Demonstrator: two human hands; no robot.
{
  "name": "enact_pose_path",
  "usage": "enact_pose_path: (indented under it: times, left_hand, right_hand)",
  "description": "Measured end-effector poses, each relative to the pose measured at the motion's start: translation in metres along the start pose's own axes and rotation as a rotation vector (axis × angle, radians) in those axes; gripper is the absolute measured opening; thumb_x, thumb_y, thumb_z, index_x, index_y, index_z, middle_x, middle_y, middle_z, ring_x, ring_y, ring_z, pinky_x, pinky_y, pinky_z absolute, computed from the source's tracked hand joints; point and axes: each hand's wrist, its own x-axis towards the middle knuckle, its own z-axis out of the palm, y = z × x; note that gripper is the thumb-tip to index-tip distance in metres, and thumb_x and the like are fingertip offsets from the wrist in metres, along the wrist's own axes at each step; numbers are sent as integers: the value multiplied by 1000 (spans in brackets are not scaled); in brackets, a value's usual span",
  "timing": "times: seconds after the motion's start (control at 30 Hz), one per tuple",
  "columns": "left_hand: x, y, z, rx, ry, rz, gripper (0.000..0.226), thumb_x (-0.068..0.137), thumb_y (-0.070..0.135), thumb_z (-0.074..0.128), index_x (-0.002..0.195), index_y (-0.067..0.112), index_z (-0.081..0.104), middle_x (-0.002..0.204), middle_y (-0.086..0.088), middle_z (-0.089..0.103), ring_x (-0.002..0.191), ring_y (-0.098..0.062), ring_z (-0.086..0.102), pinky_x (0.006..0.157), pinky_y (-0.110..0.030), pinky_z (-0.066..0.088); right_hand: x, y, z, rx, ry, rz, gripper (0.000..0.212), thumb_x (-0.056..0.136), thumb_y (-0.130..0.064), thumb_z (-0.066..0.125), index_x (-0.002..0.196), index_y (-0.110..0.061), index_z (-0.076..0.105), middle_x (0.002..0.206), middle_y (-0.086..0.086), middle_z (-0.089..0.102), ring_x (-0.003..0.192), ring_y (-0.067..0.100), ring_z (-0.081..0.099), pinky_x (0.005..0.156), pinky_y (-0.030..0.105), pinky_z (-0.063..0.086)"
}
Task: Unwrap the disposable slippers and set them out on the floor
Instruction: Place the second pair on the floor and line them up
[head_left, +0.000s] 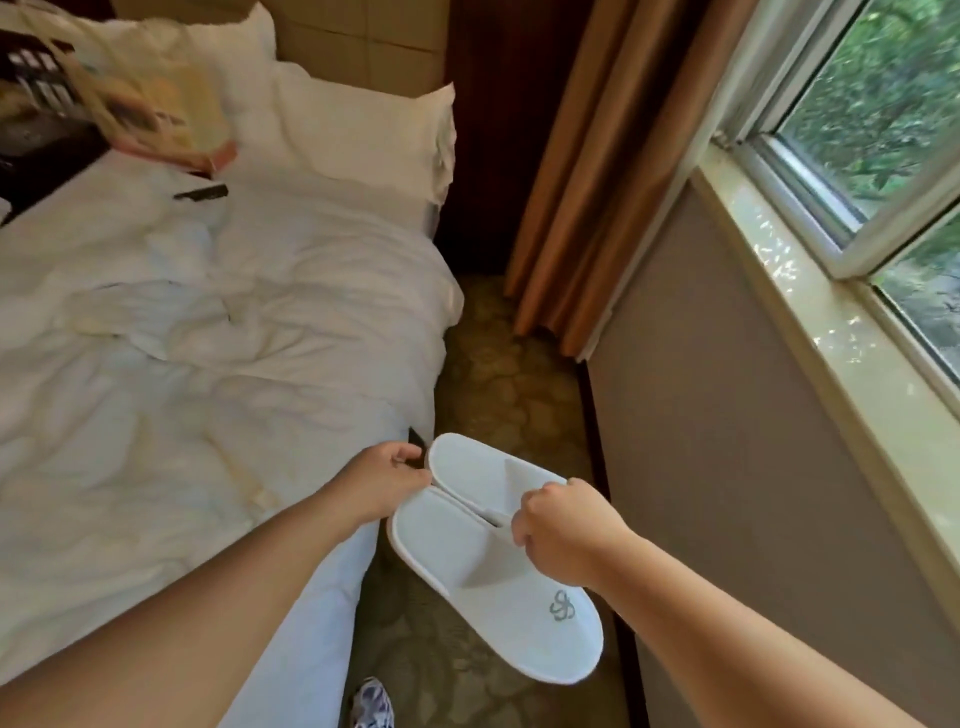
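Two white disposable slippers are held in the air over the patterned carpet (498, 384), between the bed and the wall. The nearer slipper (519, 608) carries a grey logo on its toe. The farther slipper (467, 467) lies alongside it, heel toward the bed. My left hand (382, 483) pinches the heel ends of the slippers. My right hand (563, 530) is closed on the upper straps at their middle. No wrapper shows on them.
A bed with rumpled white bedding (208, 338) fills the left, with pillows (363, 130), a bag (140, 98) and a dark remote (201, 192) on it. Brown curtain (582, 171), window sill (841, 332) and wall stand to the right. A sneaker (371, 704) shows below.
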Motion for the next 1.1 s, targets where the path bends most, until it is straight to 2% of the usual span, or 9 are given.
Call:
enact_pose_path:
  times: [0.2, 0.33, 0.4, 0.47, 0.57, 0.7, 1.0, 1.1]
  left_hand:
    - [65, 5, 2, 64, -10, -56, 49, 89, 28, 68, 135, 22, 53, 128, -4, 64, 101, -20, 66, 88, -40, 58]
    - [108, -7, 16, -3, 33, -140, 50, 90, 25, 66, 138, 23, 51, 129, -4, 62, 95, -18, 65, 70, -30, 56]
    - [131, -18, 29, -17, 60, -164, 48, 91, 25, 65, 137, 24, 51, 128, -3, 61, 95, -18, 62, 63, -25, 50]
    - [152, -32, 40, -34, 83, -204, 45, 92, 25, 64, 135, 25, 52, 129, -3, 60, 94, -16, 61, 60, -23, 48]
    - [179, -56, 55, -87, 118, -278, 41, 92, 25, 64, 132, 26, 54, 128, -3, 62, 98, -20, 63, 62, -25, 50]
    - [217, -88, 78, -102, 162, -371, 40, 93, 26, 63, 132, 25, 54, 127, -5, 63, 101, -24, 63, 71, -30, 54]
    - [318, -192, 167, -127, 233, -402, 54, 91, 26, 67, 142, 26, 50, 130, -1, 65, 111, -20, 62, 90, -36, 53]
    - [360, -238, 198, -152, 157, -435, 64, 88, 39, 65, 147, 31, 42, 138, 2, 58, 117, -22, 58, 96, -40, 51]
  right_hand:
    - [56, 30, 20, 76, 12, 6, 27, 94, -18, 57, 114, -29, 71, 107, -2, 68, 92, 23, 63, 87, 34, 46]
    - [97, 49, 45, 126, -8, -12, 23, 94, -20, 59, 112, -29, 71, 105, -3, 68, 91, 21, 62, 94, 38, 42]
    - [118, 59, 64, 149, 10, -24, 21, 93, -20, 59, 108, -28, 72, 99, -3, 68, 81, 19, 56, 85, 35, 39]
    - [139, 67, 84, 141, -14, -55, 21, 92, -18, 57, 102, -27, 73, 91, -3, 65, 75, 19, 49, 75, 33, 30]
    - [171, 79, 117, 151, -52, -115, 20, 89, -17, 57, 95, -27, 73, 77, -4, 54, 69, 20, 43, 71, 34, 24]
    - [210, 95, 167, 175, -67, -203, 17, 90, -18, 57, 90, -25, 73, 72, -4, 48, 63, 19, 40, 66, 34, 24]
    - [292, 110, 315, 125, -135, -269, 19, 92, -18, 54, 98, -23, 72, 83, 3, 55, 71, 23, 40, 69, 40, 30]
    - [324, 104, 381, 113, -152, -283, 19, 91, -18, 55, 98, -24, 72, 90, 4, 61, 75, 25, 46, 72, 42, 32]
